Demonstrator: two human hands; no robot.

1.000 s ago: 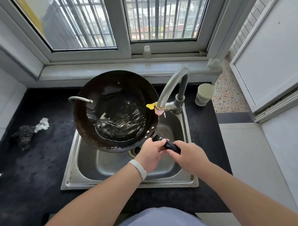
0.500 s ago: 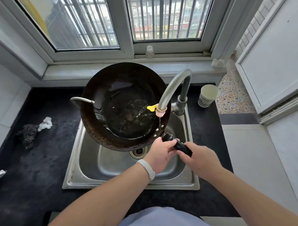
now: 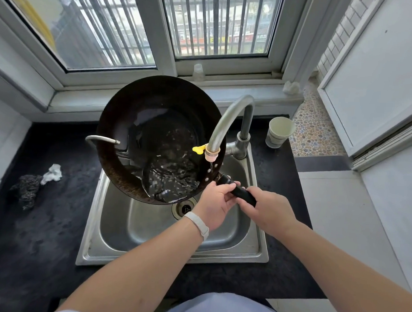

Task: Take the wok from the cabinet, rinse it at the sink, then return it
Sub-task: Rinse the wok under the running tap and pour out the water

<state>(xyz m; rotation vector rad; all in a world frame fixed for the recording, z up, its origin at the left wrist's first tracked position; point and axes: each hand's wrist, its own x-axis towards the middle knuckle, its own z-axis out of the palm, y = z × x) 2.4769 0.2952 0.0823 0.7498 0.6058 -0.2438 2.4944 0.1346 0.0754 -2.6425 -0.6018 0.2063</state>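
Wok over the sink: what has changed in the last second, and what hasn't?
The water in the wok has shifted: a second ago it pooled mid-bowl, half a second ago it had spread thin, and now it gathers at the near rim. Both the left hand and the right hand stay clamped on the handle. The faucet keeps dribbling.

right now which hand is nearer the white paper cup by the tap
Right. The right hand grips the outer end of the wok's black handle, below-left of the white paper cup; the left hand holds farther left.
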